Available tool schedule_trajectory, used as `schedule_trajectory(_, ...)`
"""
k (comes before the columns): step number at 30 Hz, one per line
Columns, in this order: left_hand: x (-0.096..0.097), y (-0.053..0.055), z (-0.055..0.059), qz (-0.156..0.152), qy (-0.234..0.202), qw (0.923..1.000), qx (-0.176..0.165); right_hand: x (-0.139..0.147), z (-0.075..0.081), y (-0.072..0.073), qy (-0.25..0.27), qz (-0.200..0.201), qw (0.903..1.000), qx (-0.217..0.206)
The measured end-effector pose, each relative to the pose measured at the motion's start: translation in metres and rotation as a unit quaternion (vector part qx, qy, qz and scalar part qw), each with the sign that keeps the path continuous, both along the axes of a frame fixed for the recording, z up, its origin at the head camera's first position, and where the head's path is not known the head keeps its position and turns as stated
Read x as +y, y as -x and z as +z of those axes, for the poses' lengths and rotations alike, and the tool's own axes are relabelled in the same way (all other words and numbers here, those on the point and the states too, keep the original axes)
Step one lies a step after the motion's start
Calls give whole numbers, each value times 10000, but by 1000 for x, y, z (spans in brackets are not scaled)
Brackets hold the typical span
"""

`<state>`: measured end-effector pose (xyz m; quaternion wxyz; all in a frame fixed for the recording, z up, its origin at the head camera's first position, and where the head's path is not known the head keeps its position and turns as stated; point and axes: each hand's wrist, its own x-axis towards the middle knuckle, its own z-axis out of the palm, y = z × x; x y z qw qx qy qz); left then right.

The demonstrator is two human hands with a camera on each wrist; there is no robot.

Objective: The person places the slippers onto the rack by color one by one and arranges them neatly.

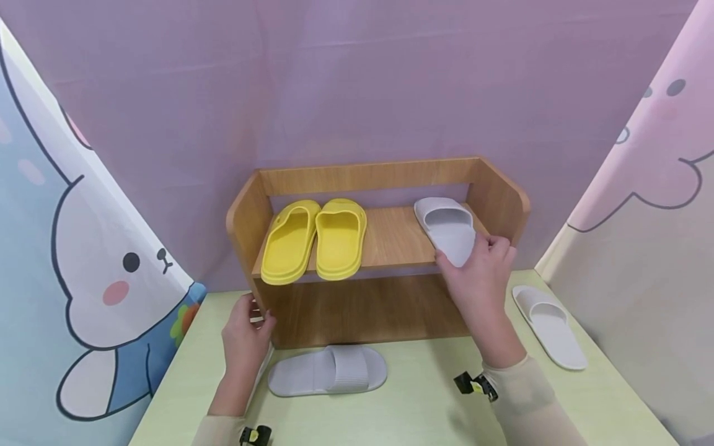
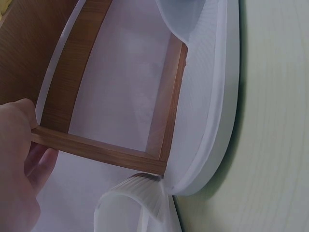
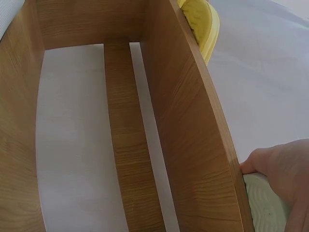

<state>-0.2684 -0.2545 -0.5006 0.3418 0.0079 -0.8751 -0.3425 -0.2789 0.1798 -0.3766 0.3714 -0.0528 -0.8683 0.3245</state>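
My left hand [image 1: 245, 341] grips the lower left side panel of a wooden shoe rack [image 1: 362, 310]. In the left wrist view, its thumb and fingers pinch the panel's edge. My right hand [image 1: 482, 272] holds a grey slipper [image 1: 446, 229] by its heel end, at the right of the top shelf, toe toward the back. In the right wrist view, this slipper's ridged sole [image 3: 264, 203] shows past the shelf edge. A pair of yellow slippers [image 1: 287, 244] stands on the shelf's left half, toes to the back.
A grey ribbed slipper [image 1: 329, 371] lies sideways before the rack. A white slipper [image 1: 552, 328] lies on the table [image 1: 413, 402] at the right. Beside my left wrist, another white slipper [image 2: 128, 208] is mostly hidden in the head view. A purple backdrop [image 1: 362, 87] hangs behind.
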Motion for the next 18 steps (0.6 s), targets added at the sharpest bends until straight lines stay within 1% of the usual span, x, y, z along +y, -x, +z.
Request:
schedule_trajectory(4, 0, -1, 0, -2, -2, 10000, 9, -1, 0, 0, -67, -28, 10000, 46)
schedule_trajectory(13, 0, -1, 1, -14, 43, 10000, 57, -1, 1, -2, 97, 33, 9999, 93)
schedule_trajectory(18, 0, -1, 1, -10, 61, 10000, 75, -2, 1, -4, 82, 45, 9999, 63)
